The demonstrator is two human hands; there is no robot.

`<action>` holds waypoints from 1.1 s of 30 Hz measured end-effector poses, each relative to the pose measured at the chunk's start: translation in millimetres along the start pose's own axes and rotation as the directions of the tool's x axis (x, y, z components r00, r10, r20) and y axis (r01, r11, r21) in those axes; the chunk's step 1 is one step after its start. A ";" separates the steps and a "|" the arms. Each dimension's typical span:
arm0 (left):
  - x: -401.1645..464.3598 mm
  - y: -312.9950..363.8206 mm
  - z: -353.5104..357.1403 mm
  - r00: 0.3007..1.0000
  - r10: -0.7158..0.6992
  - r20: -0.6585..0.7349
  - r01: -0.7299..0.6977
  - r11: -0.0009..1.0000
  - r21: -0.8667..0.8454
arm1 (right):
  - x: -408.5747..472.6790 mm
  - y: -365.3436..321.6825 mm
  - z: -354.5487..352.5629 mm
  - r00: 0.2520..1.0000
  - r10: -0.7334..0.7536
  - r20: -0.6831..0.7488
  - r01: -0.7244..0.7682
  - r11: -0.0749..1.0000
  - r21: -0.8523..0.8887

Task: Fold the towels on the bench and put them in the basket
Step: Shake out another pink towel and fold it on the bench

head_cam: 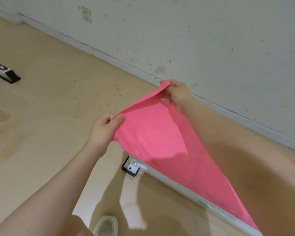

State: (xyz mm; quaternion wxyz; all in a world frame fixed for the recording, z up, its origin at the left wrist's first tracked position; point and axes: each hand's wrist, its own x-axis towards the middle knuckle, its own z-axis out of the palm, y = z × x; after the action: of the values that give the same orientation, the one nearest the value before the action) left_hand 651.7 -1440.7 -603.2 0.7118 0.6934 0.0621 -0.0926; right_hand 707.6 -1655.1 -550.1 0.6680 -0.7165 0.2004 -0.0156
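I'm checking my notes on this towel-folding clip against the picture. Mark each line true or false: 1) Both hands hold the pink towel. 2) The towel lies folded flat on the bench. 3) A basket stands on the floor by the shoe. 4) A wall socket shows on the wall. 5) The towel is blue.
1) True: the left hand and the right hand each pinch the top edge of the pink towel.
2) False: it is held up and hangs open, its lower part trailing down over the white bench.
3) False: no basket is in view near the shoe.
4) True: the wall socket sits at the upper left.
5) False: it is pink.
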 end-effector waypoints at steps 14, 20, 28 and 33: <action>-98.9 19.0 146.1 0.632 0.080 0.771 -0.298 0.943 0.146 | -81.8 5.9 -195.7 1.000 0.019 -0.020 -0.027 0.667 -0.744; -147.4 25.2 223.0 0.458 -0.031 0.889 -0.317 0.928 0.196 | -139.6 22.1 -287.3 0.977 0.104 -0.189 -0.137 0.975 -0.172; -196.6 -1.0 308.8 0.323 -0.140 0.936 -0.384 0.885 0.265 | -152.9 69.7 -363.0 0.912 0.121 -0.393 -0.240 0.932 -0.270; -207.7 -23.0 338.7 0.292 -0.178 0.940 -0.375 0.882 0.284 | -140.4 106.7 -381.4 0.850 0.017 -0.526 -0.223 0.917 -0.331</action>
State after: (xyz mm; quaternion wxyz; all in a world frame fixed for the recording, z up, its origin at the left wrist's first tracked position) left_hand 430.6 -1770.0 -570.2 0.4279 0.6489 -0.4393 -0.4504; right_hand 439.4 -1977.4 -577.6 0.4384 -0.7874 0.4154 -0.1240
